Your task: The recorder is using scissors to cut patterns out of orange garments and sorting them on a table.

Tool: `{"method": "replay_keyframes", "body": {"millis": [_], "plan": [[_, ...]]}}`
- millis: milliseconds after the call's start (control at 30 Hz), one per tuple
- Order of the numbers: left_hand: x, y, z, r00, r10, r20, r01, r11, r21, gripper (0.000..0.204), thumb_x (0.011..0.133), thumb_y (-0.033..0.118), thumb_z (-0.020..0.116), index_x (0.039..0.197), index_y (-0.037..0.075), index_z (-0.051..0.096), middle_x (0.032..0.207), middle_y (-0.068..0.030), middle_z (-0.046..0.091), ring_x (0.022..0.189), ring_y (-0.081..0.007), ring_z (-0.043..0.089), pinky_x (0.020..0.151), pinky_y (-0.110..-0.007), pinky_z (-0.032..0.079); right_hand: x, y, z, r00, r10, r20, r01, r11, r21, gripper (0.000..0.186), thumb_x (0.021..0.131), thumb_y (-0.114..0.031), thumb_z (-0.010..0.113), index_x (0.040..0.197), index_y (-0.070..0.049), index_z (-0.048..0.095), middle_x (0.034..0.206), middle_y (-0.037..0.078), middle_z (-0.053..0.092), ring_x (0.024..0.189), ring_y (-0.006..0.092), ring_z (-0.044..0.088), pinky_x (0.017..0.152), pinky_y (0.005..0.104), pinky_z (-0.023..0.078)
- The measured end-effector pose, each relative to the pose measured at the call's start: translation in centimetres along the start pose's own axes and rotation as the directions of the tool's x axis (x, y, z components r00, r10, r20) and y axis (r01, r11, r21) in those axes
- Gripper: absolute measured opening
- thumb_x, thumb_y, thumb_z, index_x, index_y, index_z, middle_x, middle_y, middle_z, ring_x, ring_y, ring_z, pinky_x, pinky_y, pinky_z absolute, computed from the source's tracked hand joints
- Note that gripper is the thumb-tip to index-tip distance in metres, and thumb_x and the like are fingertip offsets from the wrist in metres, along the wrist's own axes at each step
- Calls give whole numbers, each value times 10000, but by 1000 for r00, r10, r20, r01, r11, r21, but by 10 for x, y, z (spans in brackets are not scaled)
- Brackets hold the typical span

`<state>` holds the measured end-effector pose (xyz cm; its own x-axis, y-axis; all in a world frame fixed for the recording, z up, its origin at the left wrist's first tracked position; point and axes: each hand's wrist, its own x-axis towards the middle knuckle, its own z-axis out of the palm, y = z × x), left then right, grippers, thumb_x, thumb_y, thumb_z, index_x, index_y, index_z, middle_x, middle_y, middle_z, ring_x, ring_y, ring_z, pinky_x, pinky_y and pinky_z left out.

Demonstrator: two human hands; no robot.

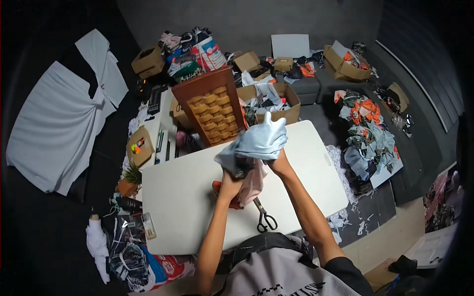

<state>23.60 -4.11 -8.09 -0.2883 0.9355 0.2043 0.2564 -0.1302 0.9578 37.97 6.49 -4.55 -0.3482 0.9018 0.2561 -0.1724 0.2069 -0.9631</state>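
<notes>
A bunched, shiny light blue fabric (261, 138) is held up over the white table (182, 197). My right hand (280, 164) grips its right side from below, the fingers mostly hidden by the folds. At the lower left of the bundle, my left hand (231, 184) is closed on darker grey fabric (228, 157). Pale pink cloth (254, 186) hangs down between my hands toward the tabletop. An orange-red piece of cloth (216, 187) shows beside my left wrist. Black-handled scissors (265, 218) lie on the table close to my body, their blades partly covered by the pink cloth.
A chair with a woven back (212, 111) stands against the table's far side. Behind it, a cardboard box (291, 101) overflows with cloth. Fabric heaps (368, 133) lie to the right, and white scraps (340, 172) litter the floor. A potted plant (132, 173) is at left.
</notes>
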Motion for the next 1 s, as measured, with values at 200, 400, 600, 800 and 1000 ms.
{"method": "replay_keyframes", "body": {"millis": [200, 400, 600, 800, 1000], "plan": [[64, 40, -23, 792, 338, -508, -353, 933, 70, 442, 828, 105, 656, 1229, 0, 502, 1200, -124, 571, 1032, -271, 566, 893, -328, 446, 15, -88, 2, 901, -433, -11, 426, 890, -162, 664, 777, -110, 701, 1354, 5, 394, 1313, 196, 491, 1178, 295, 508, 1002, 385, 395], [88, 55, -40, 894, 272, 356, -350, 920, 176, 126, 881, 100, 536, 939, 22, 616, 860, -72, 656, 741, -184, 581, 678, -286, 443, 65, -131, -82, 873, -378, -309, 477, 793, 378, 424, 995, -343, 467, 1308, -58, 459, 1182, 120, 582, 1061, 230, 582, 961, 364, 440], [33, 15, 40, 905, 207, 372, -183, 978, -97, 225, 889, 140, 534, 1086, 33, 558, 932, -111, 615, 826, -230, 574, 750, -316, 446, 32, -182, -112, 893, -396, -213, 373, 917, -143, 476, 986, -369, 454, 1327, -39, 418, 1198, 129, 562, 1098, 222, 553, 970, 366, 417], [51, 37, 116, 884, 240, 401, -233, 970, -66, 446, 841, 212, 631, 1221, 7, 518, 1127, -162, 611, 971, -289, 589, 860, -356, 458, 41, -169, -80, 784, -620, 32, 589, 726, -354, 292, 923, -276, 545, 948, 2, 629, 791, 81, 610, 722, 158, 546, 676, 266, 449], [62, -6, 68, 897, 70, 436, -99, 994, 42, 321, 869, 97, 530, 1148, -36, 614, 974, -121, 681, 822, -198, 616, 701, -312, 487, 44, -224, -98, 778, -593, -207, 565, 805, -181, 169, 898, -162, 567, 881, -5, 626, 787, 40, 577, 687, 93, 500, 618, 216, 410]]}}
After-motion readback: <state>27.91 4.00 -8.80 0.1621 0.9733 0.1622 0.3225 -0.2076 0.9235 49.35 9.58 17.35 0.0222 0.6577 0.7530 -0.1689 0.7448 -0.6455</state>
